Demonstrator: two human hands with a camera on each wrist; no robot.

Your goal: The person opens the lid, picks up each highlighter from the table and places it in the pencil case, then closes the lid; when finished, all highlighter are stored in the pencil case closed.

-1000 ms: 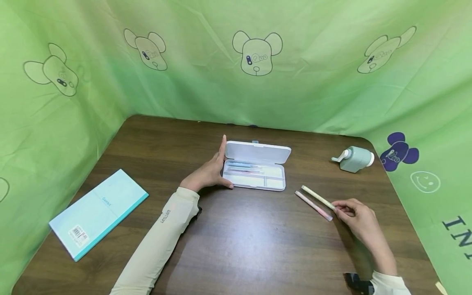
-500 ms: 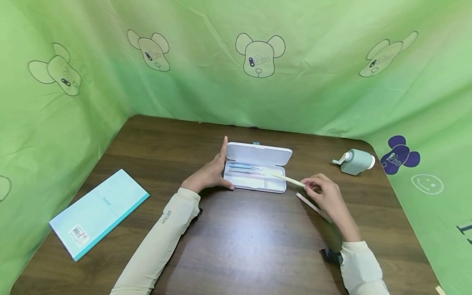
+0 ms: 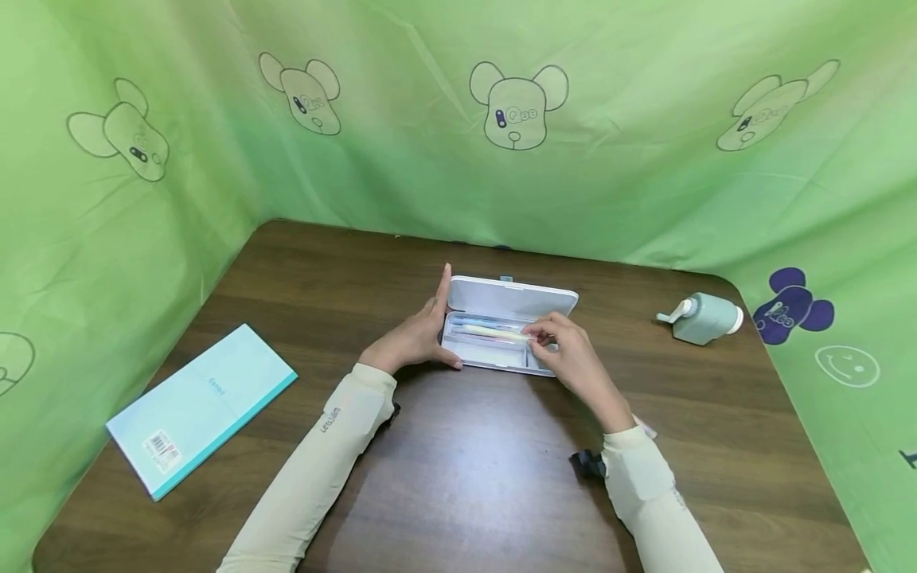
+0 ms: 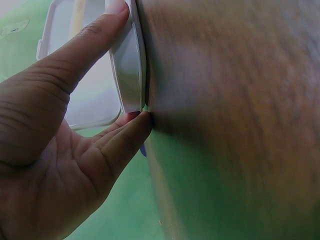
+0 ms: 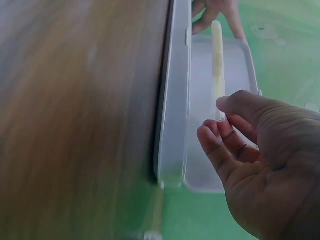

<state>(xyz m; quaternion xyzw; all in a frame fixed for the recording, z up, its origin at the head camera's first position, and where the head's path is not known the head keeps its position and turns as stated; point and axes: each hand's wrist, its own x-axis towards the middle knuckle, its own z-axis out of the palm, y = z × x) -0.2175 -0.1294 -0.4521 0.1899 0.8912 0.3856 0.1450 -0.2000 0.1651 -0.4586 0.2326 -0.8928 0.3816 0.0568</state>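
A white pencil case point(image 3: 473, 352) stands with its lid point(image 3: 512, 298) raised at the middle of the table. Several thin pens point(image 3: 481, 324) lie in its long rear compartment. My left hand point(image 3: 411, 338) spans the case's left end, thumb at the front edge and straight fingers against the end and lid. Over the case, my right hand point(image 3: 576, 362) pinches one end of a pale yellow pen point(image 5: 217, 55) between thumb and fingers; the pen points left along the rear compartment. A pink pen's end point(image 3: 647, 427) peeks out beside the right sleeve, the rest hidden.
On the brown table point(image 3: 444, 485), a light blue notebook point(image 3: 204, 410) lies at the left. A grey-green bottle with a white spout point(image 3: 705, 318) lies at the back right. Green patterned cloth point(image 3: 401, 175) hangs around the back and sides.
The right hand has carried the yellow pen from the table at the right, leftward over the open case. The pink pen is now mostly covered by the right arm. The left hand stays put.
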